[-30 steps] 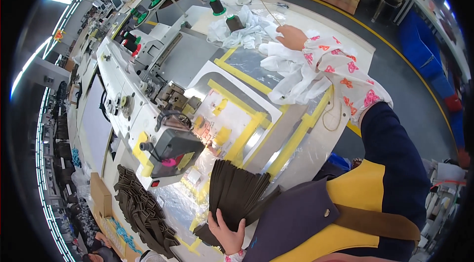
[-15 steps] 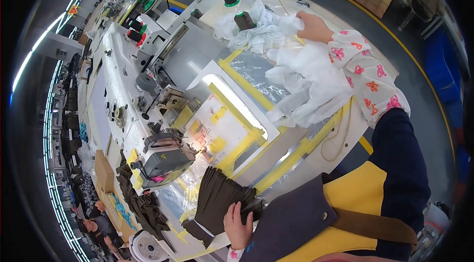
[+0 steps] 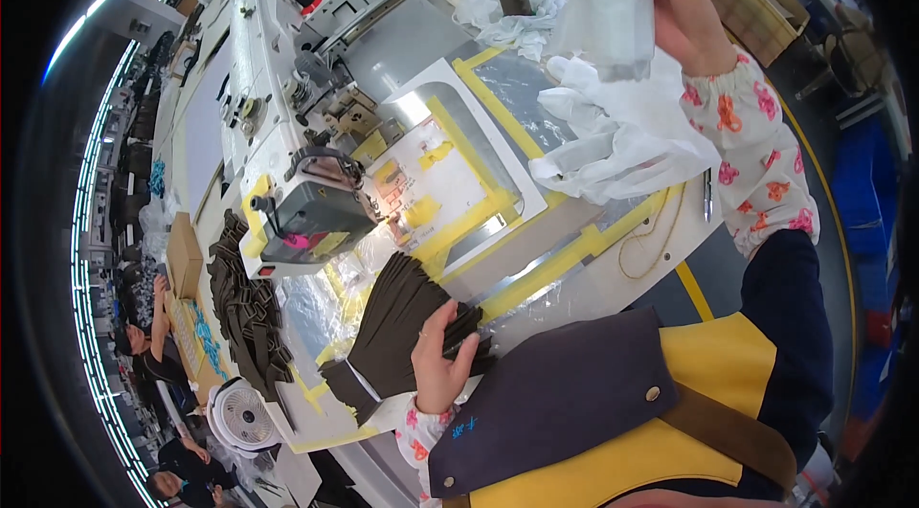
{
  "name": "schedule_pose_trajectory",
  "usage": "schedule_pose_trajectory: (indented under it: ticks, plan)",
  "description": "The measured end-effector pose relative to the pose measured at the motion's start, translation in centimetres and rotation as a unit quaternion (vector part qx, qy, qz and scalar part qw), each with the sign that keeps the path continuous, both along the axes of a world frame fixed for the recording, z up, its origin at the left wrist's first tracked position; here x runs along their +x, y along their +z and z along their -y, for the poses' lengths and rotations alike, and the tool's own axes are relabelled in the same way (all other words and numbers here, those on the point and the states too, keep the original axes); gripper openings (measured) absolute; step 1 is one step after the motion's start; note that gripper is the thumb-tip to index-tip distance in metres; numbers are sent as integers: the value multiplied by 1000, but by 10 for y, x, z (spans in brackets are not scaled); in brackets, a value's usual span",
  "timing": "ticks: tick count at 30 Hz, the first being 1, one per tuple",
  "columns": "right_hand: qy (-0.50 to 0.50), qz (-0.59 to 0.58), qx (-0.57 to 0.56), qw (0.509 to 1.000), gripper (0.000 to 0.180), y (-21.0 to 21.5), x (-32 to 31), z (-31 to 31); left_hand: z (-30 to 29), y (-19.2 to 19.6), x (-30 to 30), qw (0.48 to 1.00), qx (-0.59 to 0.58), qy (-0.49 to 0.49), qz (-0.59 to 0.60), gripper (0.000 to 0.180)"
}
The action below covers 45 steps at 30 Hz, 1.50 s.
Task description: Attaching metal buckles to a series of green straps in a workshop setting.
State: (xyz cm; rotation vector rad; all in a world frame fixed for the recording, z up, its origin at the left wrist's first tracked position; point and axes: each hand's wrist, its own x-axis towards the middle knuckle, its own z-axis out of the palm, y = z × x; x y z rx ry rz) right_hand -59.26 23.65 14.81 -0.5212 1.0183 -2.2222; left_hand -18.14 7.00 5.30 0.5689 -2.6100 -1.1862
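The left hand (image 3: 442,369) is part-open, thumb and fingers spread, resting on a fan of dark strips (image 3: 402,316) on the counter (image 3: 589,290) beside the sewing machine (image 3: 316,221); the right hand (image 3: 684,15) is pinched on a pale bundle (image 3: 608,20) (its top runs out of view) near crumpled white cloth (image 3: 622,139).

Ceiling tubes (image 3: 80,316): bright, bowed by distortion, 8–10 o'clock.
Bench (image 3: 691,223): evenly lit, reasonably sharp.
Clear film (image 3: 522,94): glare streaks, 1 o'clock.
Blue bins (image 3: 864,187): dim, stretched, 3 o'clock.
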Motion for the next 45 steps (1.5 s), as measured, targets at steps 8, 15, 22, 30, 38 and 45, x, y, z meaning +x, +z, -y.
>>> schedule_pose_trajectory:
  ticks: [8, 15, 22, 30, 38, 45]
  plan:
    - [185, 237, 43, 953, 44, -126, 209, 63, -16, -14, -71, 957, 285, -34, -42, 68]
    - [244, 255, 129, 927, 35, -152, 219, 59, -17, -64, -47, 946, 317, 9, -70, 54]
    - [253, 278, 156, 913, 40, -162, 235, 66, -10, -42, -64, 974, 172, 104, -102, 25]
    - [287, 88, 208, 931, 43, -161, 237, 61, 9, -46, -44, 990, 1, 91, -109, 21]
    - [273, -150, 212, 926, 82, -167, 246, 44, 0, -44, -36, 983, -109, -30, -147, 14]
    - [195, -336, 221, 894, 74, -159, 249, 47, -14, -36, -39, 989, -85, 77, -89, 9]
